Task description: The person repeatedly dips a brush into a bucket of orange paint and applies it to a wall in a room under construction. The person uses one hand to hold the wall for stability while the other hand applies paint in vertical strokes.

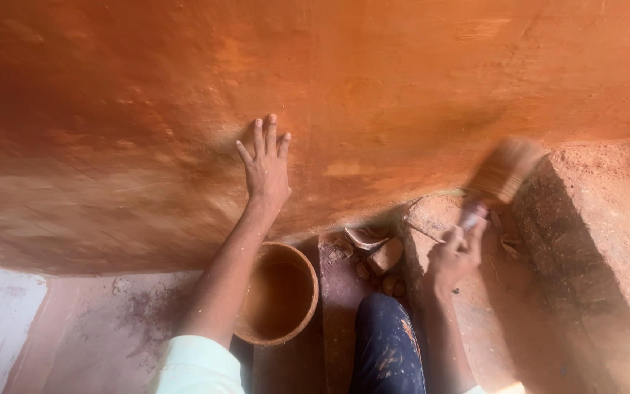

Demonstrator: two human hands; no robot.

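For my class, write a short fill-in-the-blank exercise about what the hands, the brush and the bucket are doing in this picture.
1. The left hand lies flat against the orange ____.
2. The right hand grips a blurred ____.
3. The round bucket stands below the ____ arm.
4. The paint in the bucket is ____ in colour.

Missing words: wall; brush; left; orange

below the round clay-coloured bucket (278, 293) you see a pale concrete floor (103, 328) with dark stains spreading to its left. right of the bucket, broken brick pieces (377, 255) lie scattered, just beside it. farther right of the bucket, a rough earthen block (599, 241) rises, its dark side facing the bucket.
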